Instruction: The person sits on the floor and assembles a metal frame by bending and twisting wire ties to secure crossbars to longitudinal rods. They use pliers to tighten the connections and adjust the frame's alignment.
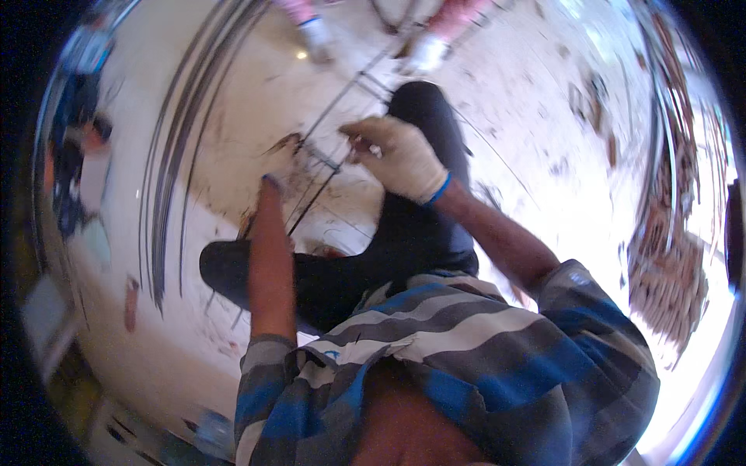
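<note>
My right hand (400,158), in a whitish work glove with a blue cuff, is above a thin dark metal rod frame (316,190). Its fingers are bent together at the frame's near side. What they hold, if anything, is too blurred to name. My left hand (289,167) is on the other side of the frame, past a dark blue cuff. Motion smears it into the pale floor, so its fingers cannot be made out. Short crosspieces (325,161) join the frame's long rods, which slant away from between my legs toward the far side.
Across from me, another person's gloved hands (426,56) are near the frame's far end. Long dark rods (165,163) lie on the floor at left. A pile of brownish pieces (667,291) lines the right side. Assorted items (74,171) sit along the left edge.
</note>
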A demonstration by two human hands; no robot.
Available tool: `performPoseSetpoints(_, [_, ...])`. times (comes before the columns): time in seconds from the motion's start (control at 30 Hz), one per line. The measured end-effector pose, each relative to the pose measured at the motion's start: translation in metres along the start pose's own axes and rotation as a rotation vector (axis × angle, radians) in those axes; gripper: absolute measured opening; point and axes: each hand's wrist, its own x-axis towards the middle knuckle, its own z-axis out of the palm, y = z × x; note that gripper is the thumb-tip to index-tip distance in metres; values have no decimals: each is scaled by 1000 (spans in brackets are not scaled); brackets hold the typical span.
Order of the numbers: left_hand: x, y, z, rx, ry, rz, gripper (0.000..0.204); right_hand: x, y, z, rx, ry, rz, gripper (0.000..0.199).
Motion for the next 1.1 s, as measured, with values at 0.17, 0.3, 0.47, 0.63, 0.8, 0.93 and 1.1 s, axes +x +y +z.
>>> performPoseSetpoints(0.17, [19,1,-39,-35,-342,163,42,-59,74,-140,119,573,385,33])
performPoseSetpoints(0.3, [30,-8,-44,-226,-304,70,43,-170,155,-169,-383,485,776,40])
performPoseSetpoints(0.47, [18,-15,-55,-23,-224,61,46,-290,237,-112,-620,152,1024,51])
performPoseSetpoints(0.63, [-9,-34,-57,394,-241,201,49,-337,258,-47,-481,-64,1311,59])
performPoseSetpoints(0.8, [-10,-33,-50,890,21,-236,63,-359,256,-9,-468,-241,1426,81])
performPoseSetpoints(0.93, [-19,-23,-36,854,-100,-34,54,-369,264,21,-635,-132,1367,99])
performPoseSetpoints(1.1, [-50,-1,-4,785,13,187,51,-388,286,25,-673,-94,1287,41])
